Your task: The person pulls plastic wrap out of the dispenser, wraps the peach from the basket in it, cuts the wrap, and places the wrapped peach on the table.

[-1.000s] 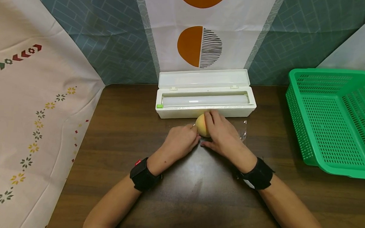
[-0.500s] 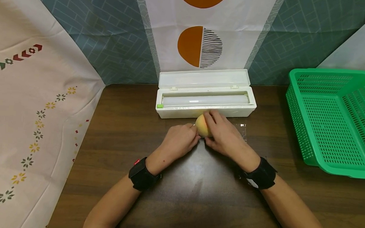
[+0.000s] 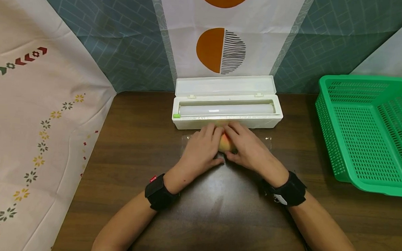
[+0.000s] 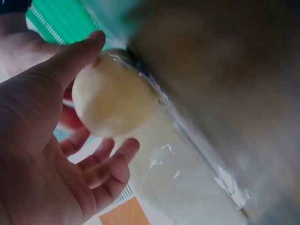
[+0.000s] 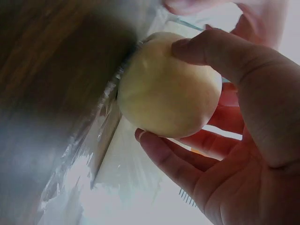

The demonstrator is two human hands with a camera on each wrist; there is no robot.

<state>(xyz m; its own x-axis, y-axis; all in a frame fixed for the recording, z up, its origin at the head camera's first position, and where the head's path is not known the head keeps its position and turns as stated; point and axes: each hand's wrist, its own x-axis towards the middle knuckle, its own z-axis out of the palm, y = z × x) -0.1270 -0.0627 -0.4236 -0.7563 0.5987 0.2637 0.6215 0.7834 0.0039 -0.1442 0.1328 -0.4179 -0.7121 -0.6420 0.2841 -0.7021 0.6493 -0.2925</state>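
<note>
A pale yellow peach with a red blush sits on clear plastic wrap lying on the table. My right hand grips the peach from the right, its thumb on one side and its fingers curled round the other. From the left, my left hand comes up close to the same peach. In the left wrist view its thumb overlaps the peach, while the loosely bent fingertips stand a little apart from it. In the head view both hands cover much of the fruit.
Just beyond the hands stands a white plastic-wrap dispenser with its lid raised and a roll inside. A green plastic basket is on the right. Patterned cloth hangs behind, and white cloth borders the left side.
My left hand has loosened from its closed position low beside the peach and moved up, its fingers now spread along the fruit's left side. The right hand keeps its hold.
</note>
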